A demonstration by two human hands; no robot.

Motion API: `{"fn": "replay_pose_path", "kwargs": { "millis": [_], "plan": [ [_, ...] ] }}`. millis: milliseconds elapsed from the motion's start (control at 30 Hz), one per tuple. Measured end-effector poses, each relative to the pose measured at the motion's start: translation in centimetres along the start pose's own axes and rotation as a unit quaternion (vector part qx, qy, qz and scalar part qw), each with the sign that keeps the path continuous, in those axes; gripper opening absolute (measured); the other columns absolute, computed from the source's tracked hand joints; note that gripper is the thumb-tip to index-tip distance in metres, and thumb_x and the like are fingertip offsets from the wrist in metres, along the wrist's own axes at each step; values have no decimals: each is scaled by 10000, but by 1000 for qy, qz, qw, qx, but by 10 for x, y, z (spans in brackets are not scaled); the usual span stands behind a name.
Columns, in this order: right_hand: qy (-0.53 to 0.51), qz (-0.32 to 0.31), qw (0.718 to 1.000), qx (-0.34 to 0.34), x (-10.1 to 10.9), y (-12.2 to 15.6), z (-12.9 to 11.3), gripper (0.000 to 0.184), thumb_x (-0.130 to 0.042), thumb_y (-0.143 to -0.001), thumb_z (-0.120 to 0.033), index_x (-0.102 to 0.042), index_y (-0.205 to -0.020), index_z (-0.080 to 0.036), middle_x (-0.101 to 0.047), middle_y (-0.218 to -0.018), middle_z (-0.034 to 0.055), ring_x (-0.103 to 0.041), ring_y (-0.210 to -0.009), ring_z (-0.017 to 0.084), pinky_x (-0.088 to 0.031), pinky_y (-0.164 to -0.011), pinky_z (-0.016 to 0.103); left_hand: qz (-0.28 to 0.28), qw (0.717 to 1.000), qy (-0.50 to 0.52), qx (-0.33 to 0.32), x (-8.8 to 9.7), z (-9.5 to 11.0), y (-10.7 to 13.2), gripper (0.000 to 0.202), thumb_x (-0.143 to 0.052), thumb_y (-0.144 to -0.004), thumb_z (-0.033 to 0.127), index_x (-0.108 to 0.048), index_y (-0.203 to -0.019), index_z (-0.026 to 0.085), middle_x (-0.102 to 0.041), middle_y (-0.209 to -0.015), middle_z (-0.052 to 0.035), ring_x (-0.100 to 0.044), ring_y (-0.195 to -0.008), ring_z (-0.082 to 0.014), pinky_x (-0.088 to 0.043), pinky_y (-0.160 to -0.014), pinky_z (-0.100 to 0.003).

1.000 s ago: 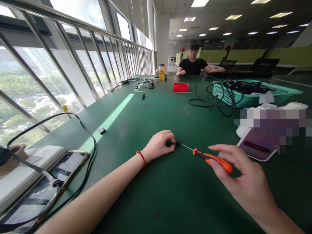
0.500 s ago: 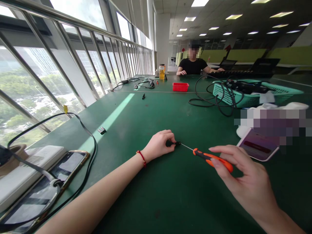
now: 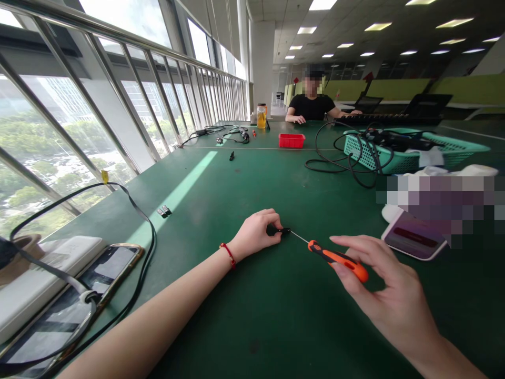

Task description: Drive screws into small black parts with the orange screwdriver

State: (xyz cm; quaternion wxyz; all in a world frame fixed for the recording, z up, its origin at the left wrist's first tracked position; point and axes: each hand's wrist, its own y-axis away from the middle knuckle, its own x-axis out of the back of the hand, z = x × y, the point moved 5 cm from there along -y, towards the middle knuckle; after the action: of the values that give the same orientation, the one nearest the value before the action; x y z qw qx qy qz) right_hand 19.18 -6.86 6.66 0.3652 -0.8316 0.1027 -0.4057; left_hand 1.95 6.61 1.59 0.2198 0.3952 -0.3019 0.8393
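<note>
My left hand (image 3: 256,231) rests on the green table (image 3: 244,184), its fingers pinched on a small black part (image 3: 281,230). A red cord circles that wrist. My right hand (image 3: 384,287) grips the orange and black handle of a small screwdriver (image 3: 335,258) between thumb and fingers. The thin metal shaft runs left and its tip meets the black part.
A phone (image 3: 106,268), a white box (image 3: 35,279) and a black cable (image 3: 134,210) lie at the left. Another phone (image 3: 414,239) lies at the right. Farther back are a teal basket (image 3: 453,150) with cables, a red tray (image 3: 292,140), a jar (image 3: 261,116) and a seated person (image 3: 313,105).
Both hands and the screwdriver have shifted slightly left in view. The grips are unchanged.
</note>
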Motion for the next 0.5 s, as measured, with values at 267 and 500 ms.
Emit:
{"fn": "replay_pose_path", "kwargs": {
  "millis": [267,500],
  "plan": [
    [-7,4,1000,-3,-2,0,-4,179,-559,-850,-237,-574,-1029,-233,-624,-853,21,-605,-707,135,-519,-629,259,3,1000,0,1,1,2,0,12,-581,-732,180,-576,-743,179,-605,-850,-9,-577,-788,-143,-465,-695,-246],
    [-13,43,999,-22,-2,4,-1,274,-569,-831,-210,-540,-1104,-208,-588,-886,39,-607,-805,153,-521,-704,277,1,1000,-3,1,0,0,0,19,-579,-737,183,-576,-754,177,-604,-860,-12,-576,-798,-144,-461,-697,-243]
  ]
}}
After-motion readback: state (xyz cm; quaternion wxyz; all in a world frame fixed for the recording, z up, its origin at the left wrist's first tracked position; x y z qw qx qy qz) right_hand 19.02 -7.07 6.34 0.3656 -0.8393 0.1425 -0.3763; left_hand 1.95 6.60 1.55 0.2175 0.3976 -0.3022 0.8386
